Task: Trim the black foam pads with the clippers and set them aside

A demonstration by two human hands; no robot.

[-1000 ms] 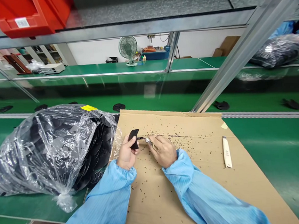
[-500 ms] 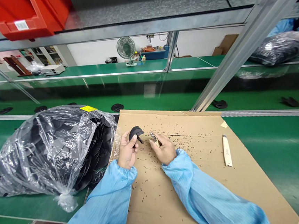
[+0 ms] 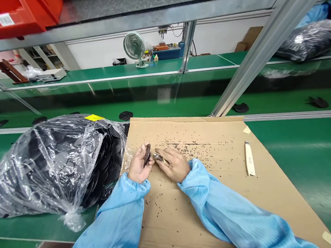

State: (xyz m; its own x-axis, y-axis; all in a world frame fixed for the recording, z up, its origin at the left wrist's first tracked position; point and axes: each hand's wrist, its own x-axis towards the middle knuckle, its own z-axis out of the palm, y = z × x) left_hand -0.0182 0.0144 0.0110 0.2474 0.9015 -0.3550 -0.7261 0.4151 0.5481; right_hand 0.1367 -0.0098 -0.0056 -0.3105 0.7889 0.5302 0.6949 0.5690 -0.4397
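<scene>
Black disc-shaped part (image 3: pixel 146 155), seen nearly edge-on, is pinched upright between the thumb and fingers (image 3: pixel 141 155) of the left hand (image 3: pixel 137 168), which are closed on it above the cardboard sheet (image 3: pixel 217 181). Just to the right of those fingers, the right hand (image 3: pixel 173 166) grips a small metal cutting tool (image 3: pixel 158 157); its fingers are curled shut around the handles, and the tool's tip points at the lower edge of the part, touching it or very nearly so. I cannot tell whether the tool's blades are shut. Both wrists rest low over the cardboard, the two hands almost meeting, with light blue sleeves (image 3: pixel 220 215) running back toward the camera.

Small dark crumbs (image 3: pixel 184 145) are scattered over the cardboard around and beyond the fingers, thickest in a band just past the tool. Well to the right of the right hand, a pale flat stick (image 3: pixel 249 163) lies on the same sheet. Close to the left of the left hand, a clear plastic bag (image 3: pixel 50 165) stuffed with many more black discs sits on the green counter (image 3: pixel 307 154), its mouth touching the cardboard's edge. Beyond the fingers, a few loose black discs (image 3: pixel 241 107) lie on the green belt behind the cardboard. Farther off stand a small fan (image 3: pixel 133 47) and, overhead to the left, a red bin (image 3: pixel 14 15).
</scene>
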